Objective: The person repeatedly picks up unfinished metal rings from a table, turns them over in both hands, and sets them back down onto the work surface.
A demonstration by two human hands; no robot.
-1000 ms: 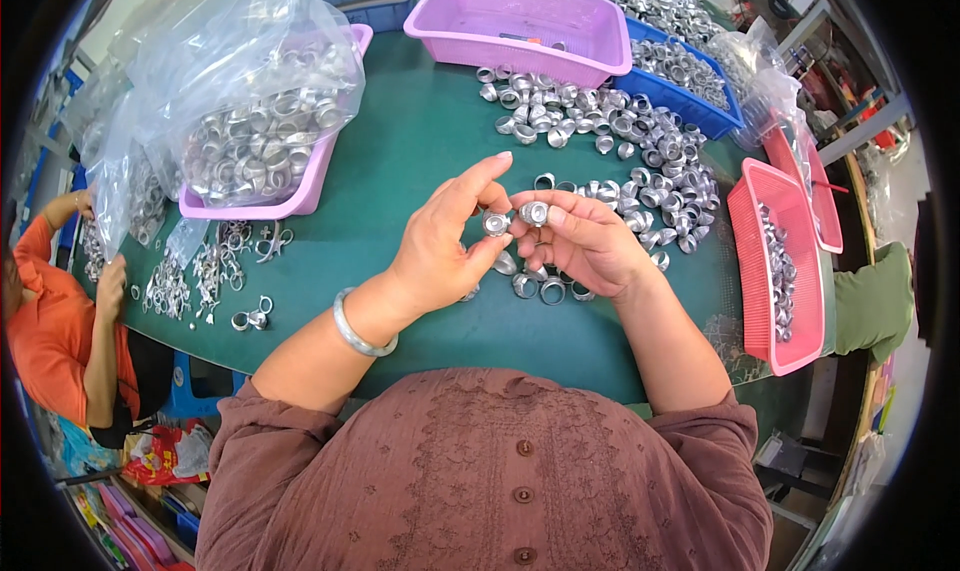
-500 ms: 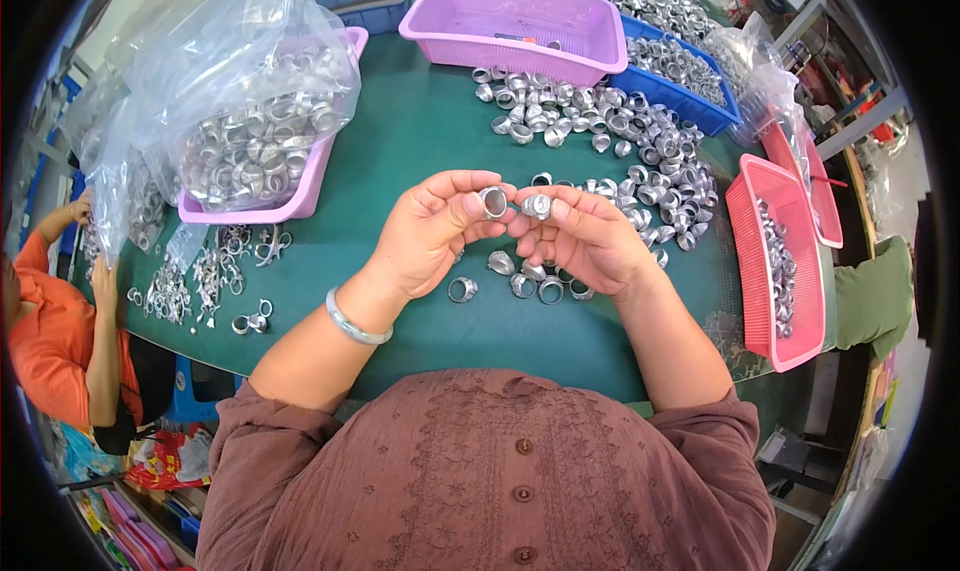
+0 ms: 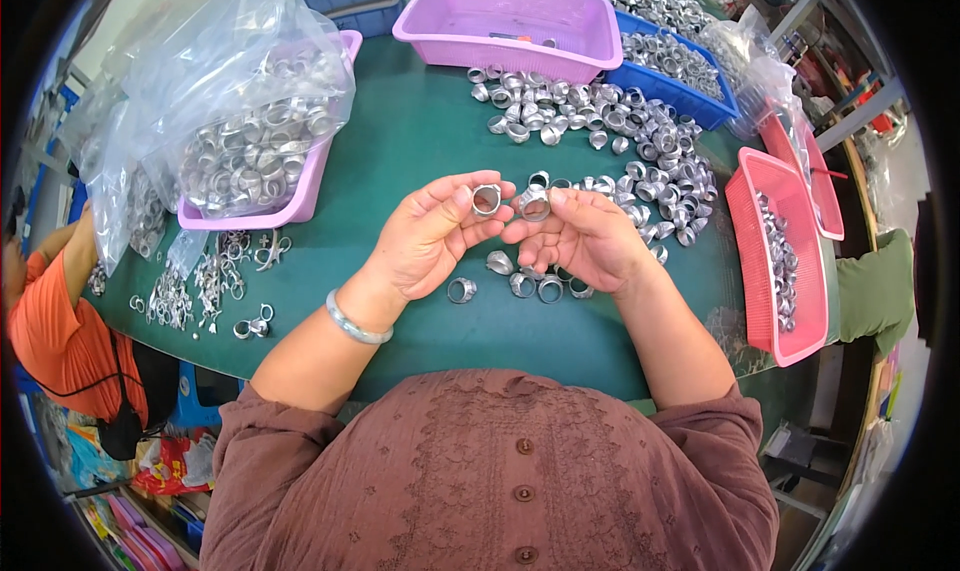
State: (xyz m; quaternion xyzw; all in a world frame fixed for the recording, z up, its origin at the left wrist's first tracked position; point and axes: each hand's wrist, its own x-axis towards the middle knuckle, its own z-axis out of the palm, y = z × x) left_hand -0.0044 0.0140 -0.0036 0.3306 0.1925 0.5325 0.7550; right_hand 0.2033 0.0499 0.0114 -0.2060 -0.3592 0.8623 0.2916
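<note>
Between the thumb and fingers of my left hand (image 3: 425,233) is a silver-coloured ring (image 3: 486,201), its round opening showing. Close beside it, my right hand (image 3: 598,236) pinches another silver ring (image 3: 535,203), also turned so that its hole shows. Both hands are held over the green table (image 3: 400,141), near its middle. Just below my right hand lie several loose rings (image 3: 550,289). A larger heap of silver rings (image 3: 665,156) spreads behind and to the right of that hand.
A purple basket (image 3: 510,46) stands at the back, beside a blue tray (image 3: 680,111) of small silver pieces. At left, plastic covers a purple basket (image 3: 310,186) of rings. Smaller metal pieces (image 3: 205,281) lie nearby. A pink basket (image 3: 745,261) stands right. Another person (image 3: 75,321) works at far left.
Both rings have been turned in my fingers, so the right one now shows its opening. The person at far left has shifted position and lowered an arm.
</note>
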